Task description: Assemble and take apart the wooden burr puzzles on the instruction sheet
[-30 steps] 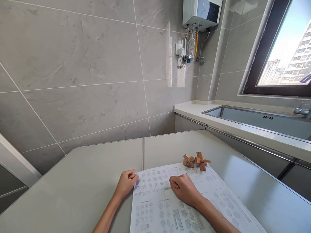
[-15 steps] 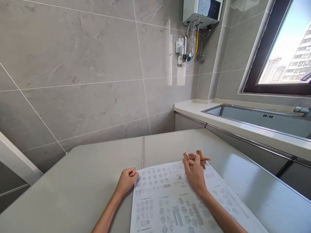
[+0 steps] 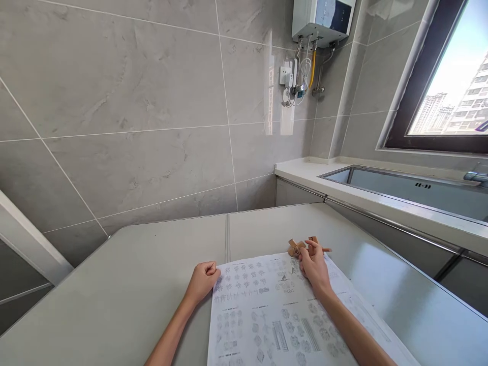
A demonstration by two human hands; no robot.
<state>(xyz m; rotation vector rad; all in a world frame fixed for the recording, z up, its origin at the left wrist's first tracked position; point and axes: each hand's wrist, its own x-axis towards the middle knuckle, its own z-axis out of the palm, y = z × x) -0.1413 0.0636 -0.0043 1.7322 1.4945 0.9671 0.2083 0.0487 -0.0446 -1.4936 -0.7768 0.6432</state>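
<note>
A large sheet of paper (image 3: 247, 300), printed with rows of small diagrams and text, lies on the pale table. My left hand (image 3: 204, 279) rests closed in a fist at the sheet's upper left edge, with nothing visible in it. At the far edge of the sheet, my right hand (image 3: 314, 267) has its fingers bent against a small light-brown wooden block (image 3: 295, 247), its fingertips seeming to pinch it. Just behind those fingers are another wooden block (image 3: 313, 239) and a thin wooden stick (image 3: 327, 249), partly covered by the hand.
The pale table (image 3: 152, 274) has a seam running through it. On the right, a counter (image 3: 297, 168) holds a metal sink (image 3: 400, 190) with a faucet (image 3: 476, 176). A water heater (image 3: 323, 23) with pipes and a plugged-in cord hangs on the tiled wall; a window is at right.
My right hand has shifted slightly right and lower, so more of the left wooden block shows. My left hand keeps its place on the sheet. The view has turned slightly.
</note>
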